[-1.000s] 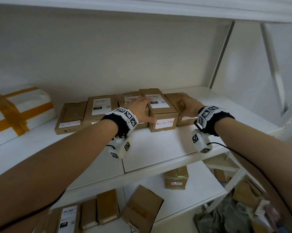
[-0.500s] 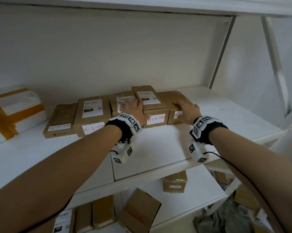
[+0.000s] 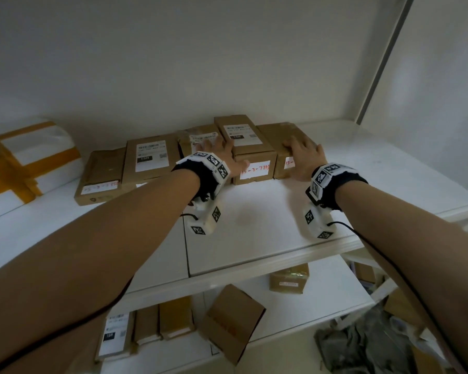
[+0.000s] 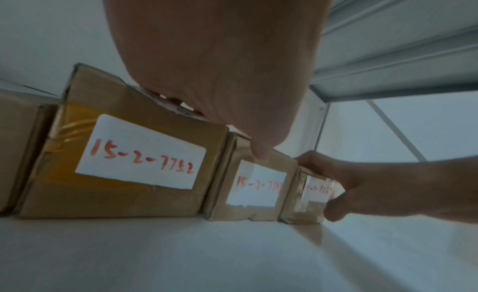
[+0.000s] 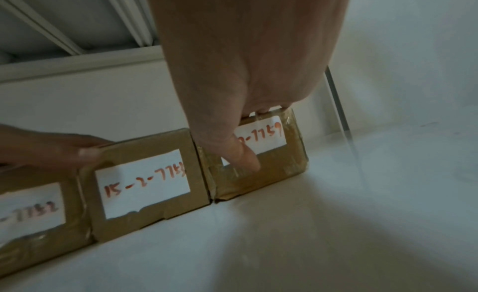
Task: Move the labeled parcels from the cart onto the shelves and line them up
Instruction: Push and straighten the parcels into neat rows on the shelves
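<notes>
- On the white shelf [image 3: 254,238], five brown parcels stood side by side in a row near the back wall, their short ends with white labels facing outward.
- Left hand [image 3: 222,155] lay flat on the third parcel [image 3: 197,139], fingers straight across its top, thumb reaching onto the front of the fourth parcel [image 3: 251,149]; the grip was spread, clasping nothing.
- From the left wrist view, that third parcel's label [image 4: 145,153] read "15-2-7752" in red.
- Right hand [image 3: 304,155] rested on the rightmost parcel [image 3: 281,133], fingers laid over its top and thumb pressed against its front label; the grip was spread and pressing rather than clamped.
- Right wrist view showed the thumb [image 5: 243,155] covering part of that label, whose end read "7759".
- Fourth and rightmost parcels touched along their sides.
- Far left on the shelf lay a white package [image 3: 25,157] bound with yellow tape.
- Below, a lower shelf [image 3: 335,287] carried more brown boxes, one tilted box [image 3: 232,322] among them.
</notes>
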Available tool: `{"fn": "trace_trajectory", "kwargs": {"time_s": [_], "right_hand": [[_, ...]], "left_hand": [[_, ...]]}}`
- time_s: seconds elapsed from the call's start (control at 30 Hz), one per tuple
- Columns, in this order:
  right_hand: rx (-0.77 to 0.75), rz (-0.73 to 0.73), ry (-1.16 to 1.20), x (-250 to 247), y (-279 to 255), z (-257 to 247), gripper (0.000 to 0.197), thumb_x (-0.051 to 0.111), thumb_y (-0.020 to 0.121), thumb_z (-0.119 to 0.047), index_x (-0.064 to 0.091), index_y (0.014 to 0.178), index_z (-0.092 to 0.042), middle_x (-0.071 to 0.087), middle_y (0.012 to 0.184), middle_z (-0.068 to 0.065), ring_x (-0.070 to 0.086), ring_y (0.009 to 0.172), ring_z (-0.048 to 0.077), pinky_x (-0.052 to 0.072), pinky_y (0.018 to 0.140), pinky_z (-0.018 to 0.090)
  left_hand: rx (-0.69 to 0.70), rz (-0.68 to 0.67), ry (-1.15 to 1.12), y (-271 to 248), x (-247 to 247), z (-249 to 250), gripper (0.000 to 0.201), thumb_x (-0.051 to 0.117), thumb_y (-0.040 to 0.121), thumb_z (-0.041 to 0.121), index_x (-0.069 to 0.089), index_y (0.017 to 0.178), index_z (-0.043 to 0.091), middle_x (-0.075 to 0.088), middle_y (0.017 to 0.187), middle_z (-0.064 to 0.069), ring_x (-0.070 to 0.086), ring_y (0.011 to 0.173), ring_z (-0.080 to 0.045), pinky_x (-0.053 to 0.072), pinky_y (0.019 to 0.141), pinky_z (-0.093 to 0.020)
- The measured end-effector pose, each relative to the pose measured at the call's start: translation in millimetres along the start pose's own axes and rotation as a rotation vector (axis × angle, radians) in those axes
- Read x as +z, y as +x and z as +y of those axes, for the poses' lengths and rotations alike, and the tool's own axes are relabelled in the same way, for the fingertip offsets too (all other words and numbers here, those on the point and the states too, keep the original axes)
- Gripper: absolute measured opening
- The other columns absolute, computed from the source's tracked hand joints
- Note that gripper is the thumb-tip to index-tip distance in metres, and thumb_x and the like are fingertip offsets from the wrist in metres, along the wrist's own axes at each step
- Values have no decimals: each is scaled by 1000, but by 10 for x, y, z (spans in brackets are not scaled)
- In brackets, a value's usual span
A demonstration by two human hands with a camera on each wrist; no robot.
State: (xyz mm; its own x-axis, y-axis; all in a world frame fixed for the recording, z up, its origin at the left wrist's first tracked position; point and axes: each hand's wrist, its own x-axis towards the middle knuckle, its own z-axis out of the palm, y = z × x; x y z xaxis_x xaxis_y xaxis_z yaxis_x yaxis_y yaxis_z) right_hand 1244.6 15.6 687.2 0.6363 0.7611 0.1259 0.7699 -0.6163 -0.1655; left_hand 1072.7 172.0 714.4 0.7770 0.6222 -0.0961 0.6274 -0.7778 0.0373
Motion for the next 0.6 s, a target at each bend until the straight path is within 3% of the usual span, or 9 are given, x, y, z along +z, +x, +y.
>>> {"fn": "trace_trajectory", "kwargs": {"time_s": [0.1,0.17,0.27,0.33,0.4,0.47,0.53,0.6], "right_hand": [[-6,-37,-53,-19,-45,-34,99,77,81,-44,18,157,-21,12,167,8,4,155,31,6,124,54],[-12,19,-21,-21,-120,-95,97,73,85,-37,13,159,-19,10,167,11,3,155,31,5,124,53],[9,147,123,20,-341,-276,80,61,93,-26,16,158,-16,15,165,13,8,154,32,8,123,51],[-7,158,170,30,-499,-445,67,57,92,-17,29,152,-13,30,156,13,17,151,35,14,120,53],[-40,164,179,20,-667,-626,53,54,88,-8,41,140,-7,43,142,14,35,139,37,27,115,53],[-54,162,218,-1,-877,-805,49,56,85,-6,45,133,-4,47,135,17,47,124,39,39,106,51],[-66,190,253,-3,-1086,-973,49,59,84,-7,47,132,-4,48,134,20,50,121,40,43,101,49],[-88,248,255,26,-1355,-1180,46,60,85,-8,51,130,-5,49,132,21,50,121,40,45,97,46]], "left_hand": [[-16,-57,-211,-72,-148,-70,97,40,86,76,-5,157,26,-3,166,-4,-1,151,-35,6,121,-56],[-20,-25,-340,-154,-264,-160,101,43,83,77,-4,157,27,1,166,-4,1,152,-32,6,121,-55],[70,179,-273,-421,-363,-267,85,47,91,63,12,156,20,19,162,-10,14,150,-32,9,120,-51],[133,276,-266,-598,-357,-298,73,50,94,53,27,152,16,34,155,-13,29,143,-34,18,118,-49],[161,304,-315,-771,-306,-308,64,54,94,47,38,146,14,45,147,-13,39,136,-34,25,115,-47],[192,296,-344,-1018,-233,-304,57,56,94,42,44,142,13,48,146,-10,40,135,-31,24,115,-44],[234,298,-348,-1266,-133,-306,51,57,94,39,48,138,15,49,146,-7,41,136,-28,24,113,-40],[272,297,-427,-1578,4,-366,43,59,93,37,54,131,17,52,141,-6,44,132,-26,33,108,-36]]}}
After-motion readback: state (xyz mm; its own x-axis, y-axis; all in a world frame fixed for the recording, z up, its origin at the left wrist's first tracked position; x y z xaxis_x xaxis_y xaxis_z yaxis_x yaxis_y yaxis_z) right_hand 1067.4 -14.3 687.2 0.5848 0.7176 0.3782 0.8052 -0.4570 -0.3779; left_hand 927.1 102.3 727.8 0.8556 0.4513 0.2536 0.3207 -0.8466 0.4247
